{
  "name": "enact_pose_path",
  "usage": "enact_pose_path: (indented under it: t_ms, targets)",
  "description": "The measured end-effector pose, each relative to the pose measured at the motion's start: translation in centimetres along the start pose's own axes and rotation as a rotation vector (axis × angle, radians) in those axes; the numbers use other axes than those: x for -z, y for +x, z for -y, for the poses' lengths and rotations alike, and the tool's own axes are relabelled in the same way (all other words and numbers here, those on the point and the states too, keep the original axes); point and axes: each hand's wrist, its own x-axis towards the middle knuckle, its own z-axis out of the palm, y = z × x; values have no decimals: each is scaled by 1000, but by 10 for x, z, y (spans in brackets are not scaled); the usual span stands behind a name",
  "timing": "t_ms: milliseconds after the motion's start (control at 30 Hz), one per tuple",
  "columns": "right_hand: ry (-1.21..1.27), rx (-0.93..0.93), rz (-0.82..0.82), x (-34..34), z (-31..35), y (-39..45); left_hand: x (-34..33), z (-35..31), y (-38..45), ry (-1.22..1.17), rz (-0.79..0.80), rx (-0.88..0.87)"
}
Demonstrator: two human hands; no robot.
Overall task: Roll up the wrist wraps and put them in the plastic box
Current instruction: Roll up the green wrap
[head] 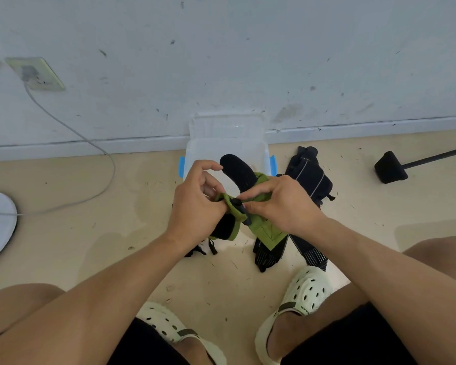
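— Holding what?
— Green wrist wrap (263, 229), up in the air, in front of the plastic box (227, 147). Left hand (195, 204) curled around one end. Right hand (282, 204) pinching the other end, fingers tight on the cloth.
— And the box?
— On the floor (103, 233), against the wall (221, 61), open.
— More wraps?
— Black wraps (309, 175) lying on the floor beside the box and under the hands.
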Motion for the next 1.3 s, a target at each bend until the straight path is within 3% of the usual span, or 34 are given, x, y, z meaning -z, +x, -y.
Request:
enact_pose_path:
  t_ms: [333,600,700,833,1067,1233,1300]
  targets:
    - [-144,61,-74,-6,6,-8,-2,0,2,12,56,80]
    - [-125,45,-292,4,14,-8,14,7,14,253,77,195]
    - [-64,35,-318,11,16,-3,17,1,14,219,244,197]
    - [-19,44,-244,10,15,1,11,-10,0,0,442,247]
    - [119,34,-303,16,10,-1,4,-11,1,-229,260,332]
    - [112,-94,-388,18,12,-2,4,-11,7,-284,133,333]
    - [88,-55,-418,18,7,1,4,-11,8,-311,61,337]
